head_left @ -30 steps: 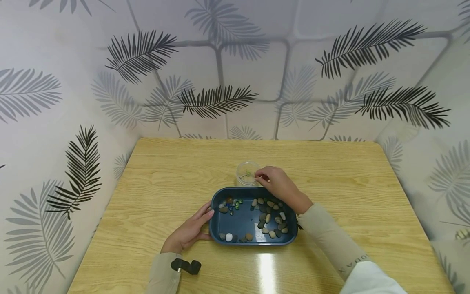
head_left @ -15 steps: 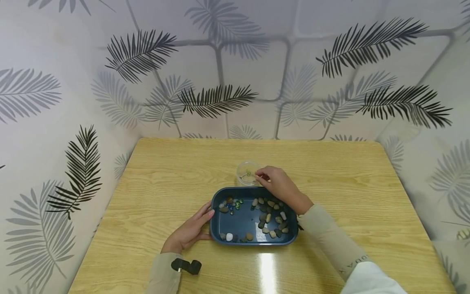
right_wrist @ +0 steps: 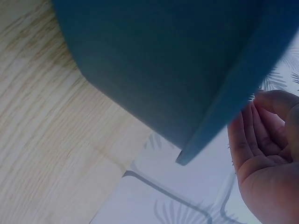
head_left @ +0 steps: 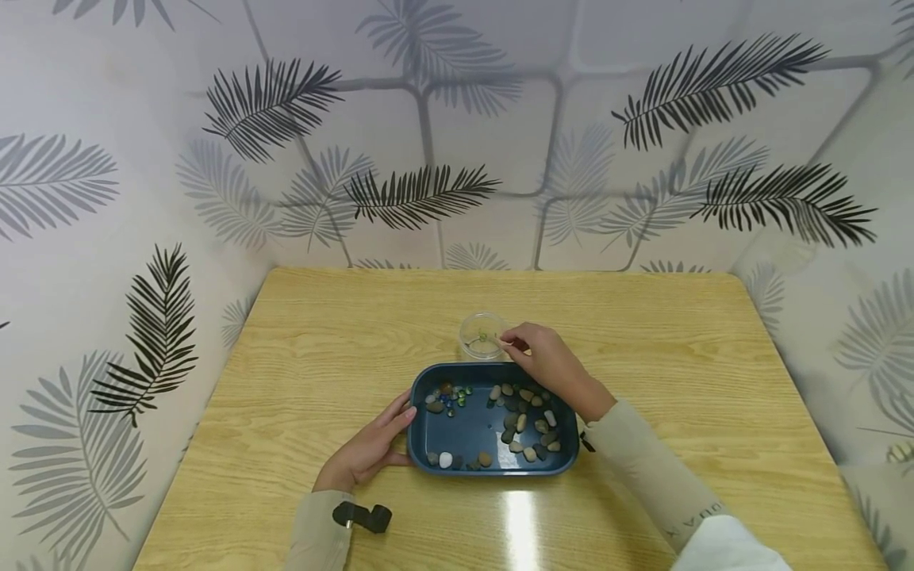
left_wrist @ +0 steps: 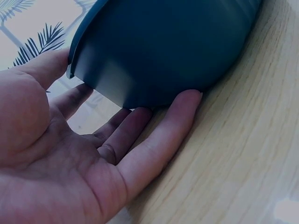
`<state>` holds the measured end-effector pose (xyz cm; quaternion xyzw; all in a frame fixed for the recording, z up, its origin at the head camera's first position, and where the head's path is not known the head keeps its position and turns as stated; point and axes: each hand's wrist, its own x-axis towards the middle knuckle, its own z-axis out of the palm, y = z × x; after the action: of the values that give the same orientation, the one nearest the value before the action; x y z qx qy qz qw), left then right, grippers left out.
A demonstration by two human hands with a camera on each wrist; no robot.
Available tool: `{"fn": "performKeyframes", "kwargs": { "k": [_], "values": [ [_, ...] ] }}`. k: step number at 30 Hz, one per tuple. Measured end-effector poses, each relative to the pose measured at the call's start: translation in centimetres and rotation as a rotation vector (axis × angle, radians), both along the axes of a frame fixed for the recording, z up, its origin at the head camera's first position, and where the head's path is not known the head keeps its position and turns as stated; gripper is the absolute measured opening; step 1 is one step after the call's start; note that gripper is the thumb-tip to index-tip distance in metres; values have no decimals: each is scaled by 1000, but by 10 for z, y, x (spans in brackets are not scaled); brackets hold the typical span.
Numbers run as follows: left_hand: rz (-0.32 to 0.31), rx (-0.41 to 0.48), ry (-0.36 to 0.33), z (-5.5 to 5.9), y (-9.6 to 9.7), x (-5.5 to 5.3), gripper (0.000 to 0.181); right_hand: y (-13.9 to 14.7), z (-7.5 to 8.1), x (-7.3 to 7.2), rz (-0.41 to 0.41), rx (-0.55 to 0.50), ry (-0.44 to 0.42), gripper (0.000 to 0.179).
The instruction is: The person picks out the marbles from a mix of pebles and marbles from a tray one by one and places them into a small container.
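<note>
My left hand (head_left: 367, 452) lies against the left end of a dark blue tub (head_left: 464, 434). In the left wrist view its thumb touches the rim, while fairly straight fingers rest against the tub's outer wall (left_wrist: 154, 56). Just beyond the far rim, my right hand (head_left: 546, 357) is beside a round clear dish (head_left: 467, 351). Thumb and fingertips come together on a small thin pale thing (head_left: 505, 342), too small to identify. A small greenish thing (head_left: 482, 337) lies in the dish. The right wrist view shows the curled hand (right_wrist: 271, 144) past the tub; its fingertips are partly hidden.
Inside the tub are pebbles (head_left: 541, 427) at the right, several glass marbles (head_left: 462, 399) at the upper left, and a white stone (head_left: 446, 461) near the front wall. The wooden table (head_left: 321, 333) meets a leaf-patterned wall (head_left: 400, 238).
My right hand has shifted very slightly right, away from the clear dish, with its fingertips still together. The left hand and the tub stay in place.
</note>
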<state>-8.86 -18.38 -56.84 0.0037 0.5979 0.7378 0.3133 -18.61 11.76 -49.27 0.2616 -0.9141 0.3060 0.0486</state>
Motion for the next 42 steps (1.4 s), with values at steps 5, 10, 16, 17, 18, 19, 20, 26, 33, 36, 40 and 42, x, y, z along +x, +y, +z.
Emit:
{"fn": "performKeyframes", "kwargs": {
  "k": [5, 10, 16, 17, 18, 19, 20, 26, 33, 36, 40, 42],
  "values": [
    [-3, -2, -2, -1, 0, 0, 56, 6, 0, 5, 2, -9, 0, 16],
    [-1, -8, -9, -1, -1, 0, 55, 10, 0, 12, -20, 5, -33, 16],
    [-11, -7, 2, 0, -1, 0, 55, 13, -3, 22, -47, 51, -48, 13],
    [-12, -4, 2, 0, -1, 0, 56, 14, -4, 23, -47, 56, -51, 12],
    [-15, -2, 7, 0, -1, 0, 56, 14, -5, 25, -47, 62, -53, 11],
    [-14, -2, 6, 0, -1, 0, 56, 15, -6, 26, -47, 68, -61, 10],
    [-14, -2, 8, 0, -1, 0, 56, 15, -6, 27, -46, 76, -66, 10],
    [-5, -14, -8, 0, -1, 0, 54, 16, -11, 31, -46, 155, -176, 14],
    [-6, -6, -1, 1, 0, 0, 53, 13, -15, 34, -17, 212, -258, 17],
    [-8, -7, 0, 1, 0, 0, 53, 12, -17, 35, -12, 225, -237, 16],
    [-9, -4, 6, 1, 0, 0, 53, 10, -18, 37, -3, 227, -213, 15],
    [-8, -1, 10, 0, 0, 0, 54, 8, -19, 38, 0, 238, -201, 15]
  ]
}}
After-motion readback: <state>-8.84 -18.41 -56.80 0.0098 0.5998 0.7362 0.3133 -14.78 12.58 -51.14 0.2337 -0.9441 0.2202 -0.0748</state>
